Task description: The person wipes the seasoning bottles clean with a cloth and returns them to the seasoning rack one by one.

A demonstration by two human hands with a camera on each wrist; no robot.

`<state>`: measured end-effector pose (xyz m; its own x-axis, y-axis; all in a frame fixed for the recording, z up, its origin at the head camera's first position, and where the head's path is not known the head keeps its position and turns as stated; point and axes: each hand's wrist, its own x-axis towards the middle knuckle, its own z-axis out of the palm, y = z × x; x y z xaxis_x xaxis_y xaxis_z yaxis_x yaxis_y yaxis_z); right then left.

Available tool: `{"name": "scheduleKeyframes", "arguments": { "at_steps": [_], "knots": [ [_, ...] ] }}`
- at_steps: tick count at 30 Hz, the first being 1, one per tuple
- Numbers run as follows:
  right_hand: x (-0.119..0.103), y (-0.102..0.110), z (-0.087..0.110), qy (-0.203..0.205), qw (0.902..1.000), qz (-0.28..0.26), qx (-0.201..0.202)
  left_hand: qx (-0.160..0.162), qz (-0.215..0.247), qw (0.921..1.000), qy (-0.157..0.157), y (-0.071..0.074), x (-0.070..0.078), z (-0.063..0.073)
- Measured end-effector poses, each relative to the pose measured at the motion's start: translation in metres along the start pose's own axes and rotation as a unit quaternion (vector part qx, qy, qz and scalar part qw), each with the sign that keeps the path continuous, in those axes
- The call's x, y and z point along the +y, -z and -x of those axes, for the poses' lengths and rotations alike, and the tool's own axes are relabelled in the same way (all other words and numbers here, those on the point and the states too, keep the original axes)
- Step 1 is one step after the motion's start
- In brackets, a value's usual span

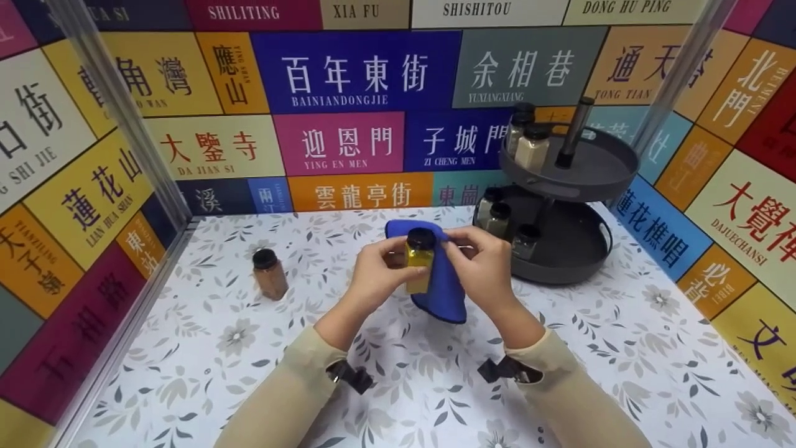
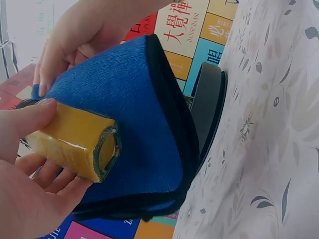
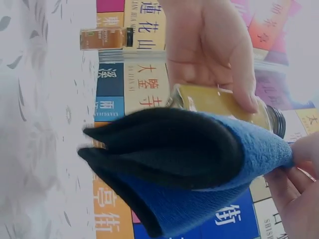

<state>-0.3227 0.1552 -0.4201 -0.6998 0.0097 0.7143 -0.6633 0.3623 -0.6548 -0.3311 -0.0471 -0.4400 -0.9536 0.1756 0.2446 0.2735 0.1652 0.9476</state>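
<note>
My left hand point(image 1: 376, 267) grips a square glass jar of yellow powder point(image 1: 418, 267) with a black lid, fingers and thumb on its sides. In the left wrist view the jar point(image 2: 75, 139) lies across the fingers, its base toward the cloth. Pinched in my right hand point(image 1: 482, 258) is a blue cloth point(image 1: 446, 280) with a black edge, hanging folded beside the jar. The right wrist view shows the cloth point(image 3: 199, 204) overlapping part of the jar point(image 3: 209, 102), with the right fingers point(image 3: 294, 194) bunching it near the lid end.
A jar of reddish-brown powder point(image 1: 270, 277) stands on the floral tabletop point(image 1: 236, 373) at the left. To the right is a two-tier dark grey rack point(image 1: 559, 274); black-lidded jars stand on its upper tray point(image 1: 597, 168) and lower one. Walls with coloured signs point(image 1: 354, 68) enclose the table.
</note>
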Motion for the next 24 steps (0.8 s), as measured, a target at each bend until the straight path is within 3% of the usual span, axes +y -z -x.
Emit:
{"name": "scheduleKeyframes", "arguments": {
  "at_steps": [7, 16, 20, 24],
  "knots": [
    [0.002, -0.010, 0.007, -0.005, 0.9997, 0.008, -0.021, 0.028, 0.046, 0.9985, -0.014, 0.004, -0.002, -0.003],
    [0.008, -0.019, 0.013, -0.077, 0.9873, 0.069, -0.121, 0.064, 0.067, 0.9951, -0.036, 0.012, 0.004, -0.003],
    [0.008, -0.019, 0.012, -0.092, 0.9826, 0.082, -0.139, 0.060, 0.072, 0.9948, -0.040, 0.011, 0.004, -0.003],
    [0.007, -0.016, 0.010, -0.093, 0.9847, 0.079, -0.124, 0.043, 0.067, 0.9961, -0.038, 0.008, 0.003, -0.002]
  ]
}}
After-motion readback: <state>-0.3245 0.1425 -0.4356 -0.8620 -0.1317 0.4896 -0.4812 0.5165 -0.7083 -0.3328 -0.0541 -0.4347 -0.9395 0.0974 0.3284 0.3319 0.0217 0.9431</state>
